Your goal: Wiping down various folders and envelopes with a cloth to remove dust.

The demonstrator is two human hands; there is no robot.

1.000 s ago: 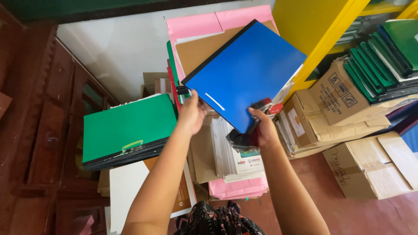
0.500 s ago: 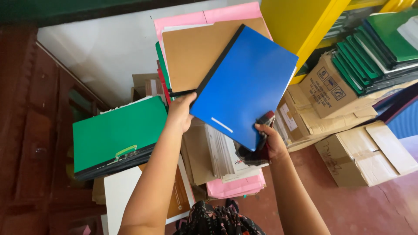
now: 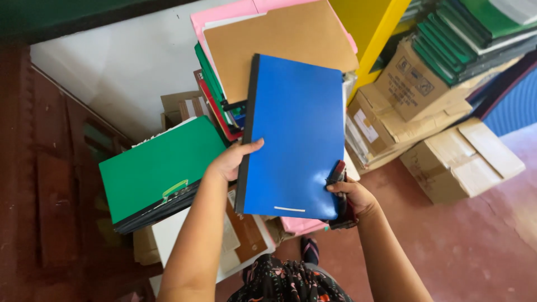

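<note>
Item 1. Left hand: grip clamped on the left long edge of the flat blue hardcover book with black spine, thumb across the cover, fingers hidden beneath.

Item 2. Right hand: grip closed on the book's near right corner, with a small dark red-and-black object pinched in the same hand against the cover; what the object is cannot be told.

Item 3. Blue book: held in the air between both hands, cover up, long axis running from the person away toward the stack. Spine on the left-hand side. Both hands sit at the near end; the far end is unsupported and overlaps the stack. The left hand lies slightly farther up the book than the right.

Item 4. Green flat document case with a light green handle: just left of the left hand, resting on dark folders.

Item 5. Stack of files topped by a brown card folder, pink sheets beneath: directly beyond the book.

Item 6. Brown cardboard cartons: to the right, on the red floor.

Item 7. Green-and-black binders: far right, piled on the cartons.

Item 8. Yellow upright panel: behind the stack.
</note>
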